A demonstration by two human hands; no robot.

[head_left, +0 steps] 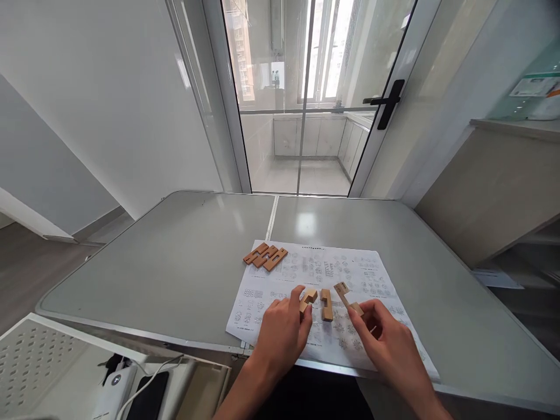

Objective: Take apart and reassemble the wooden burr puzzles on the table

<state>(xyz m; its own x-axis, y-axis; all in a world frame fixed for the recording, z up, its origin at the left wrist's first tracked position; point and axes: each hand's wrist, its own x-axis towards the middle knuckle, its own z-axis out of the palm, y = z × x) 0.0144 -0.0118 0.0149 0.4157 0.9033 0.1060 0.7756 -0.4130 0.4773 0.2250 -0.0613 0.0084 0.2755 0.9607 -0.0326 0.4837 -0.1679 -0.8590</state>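
— My left hand [284, 324] pinches one block [310, 293], my right hand [385, 335] a second block [341, 289]; a third block [329, 305] is between them, on the sheet [367, 268].
— What could go wrong?
— If I hurry, I could push it away. Also, dragging the sheet along the table [184, 262] may disturb the dark pieces [261, 261].

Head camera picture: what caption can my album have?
Left hand holding a notched wooden block, right hand holding a second block, above a printed sheet.
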